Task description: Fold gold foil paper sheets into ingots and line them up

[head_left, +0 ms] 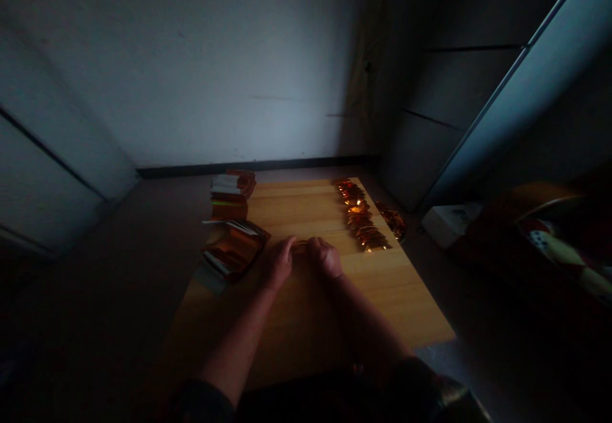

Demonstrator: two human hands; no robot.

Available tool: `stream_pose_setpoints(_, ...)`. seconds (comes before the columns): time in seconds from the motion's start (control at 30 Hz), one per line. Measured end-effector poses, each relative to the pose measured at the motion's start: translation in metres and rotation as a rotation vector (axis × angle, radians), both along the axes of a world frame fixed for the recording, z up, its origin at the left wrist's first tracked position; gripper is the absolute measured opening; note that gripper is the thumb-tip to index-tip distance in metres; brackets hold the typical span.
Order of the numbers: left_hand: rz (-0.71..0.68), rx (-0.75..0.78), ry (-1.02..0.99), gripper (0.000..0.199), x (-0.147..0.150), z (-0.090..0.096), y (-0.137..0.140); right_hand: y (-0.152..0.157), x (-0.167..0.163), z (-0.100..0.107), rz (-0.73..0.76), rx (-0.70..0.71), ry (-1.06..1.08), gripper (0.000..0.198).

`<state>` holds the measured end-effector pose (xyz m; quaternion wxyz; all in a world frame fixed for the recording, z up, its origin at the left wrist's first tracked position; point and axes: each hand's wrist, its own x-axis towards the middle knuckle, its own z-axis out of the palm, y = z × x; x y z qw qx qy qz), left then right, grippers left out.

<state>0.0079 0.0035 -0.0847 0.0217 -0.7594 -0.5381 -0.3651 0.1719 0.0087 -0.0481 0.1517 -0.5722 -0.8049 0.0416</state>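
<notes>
Over the middle of the wooden table [306,206], my left hand [280,263] and my right hand [326,258] face each other, fingers closed. Between them shows a small piece of gold foil paper [299,246], gripped at both ends; its exact shape is dim. Left of my left hand lies a fanned stack of gold foil paper sheets [239,244] with pale backs. Behind it, at the table's far left corner, are more foil sheets [229,206]. To the right of my right hand runs a row of folded gold foil pieces [358,212], packed close together.
Past the table's right edge sits a lower heap of shiny gold foil pieces [392,220]. A white box [449,224] stands on the floor farther right, near a dark brown piece of furniture [545,196]. A pale wall [239,78] closes off the far side. The room is dim.
</notes>
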Motion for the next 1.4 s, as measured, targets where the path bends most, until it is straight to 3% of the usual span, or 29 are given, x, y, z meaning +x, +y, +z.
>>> stream_pose_setpoints(0.23,-0.031,0.056,0.024,0.037,0.002,-0.001,0.001,0.000,-0.001,0.002,-0.039,-0.032,0.004,0.015)
stream_pose_setpoints(0.67,0.085,-0.121,-0.111,0.042,0.003,0.010,-0.003,-0.001,0.009,-0.007,-0.096,0.026,0.126,0.018)
stream_pose_setpoints(1.13,0.066,-0.132,-0.099,0.040,0.005,0.009,-0.002,-0.003,0.010,0.001,-0.068,0.009,0.008,0.022)
stream_pose_setpoints(1.4,-0.060,-0.084,-0.131,0.056,-0.001,0.020,-0.008,-0.006,0.025,0.012,-0.100,0.112,-0.043,0.021)
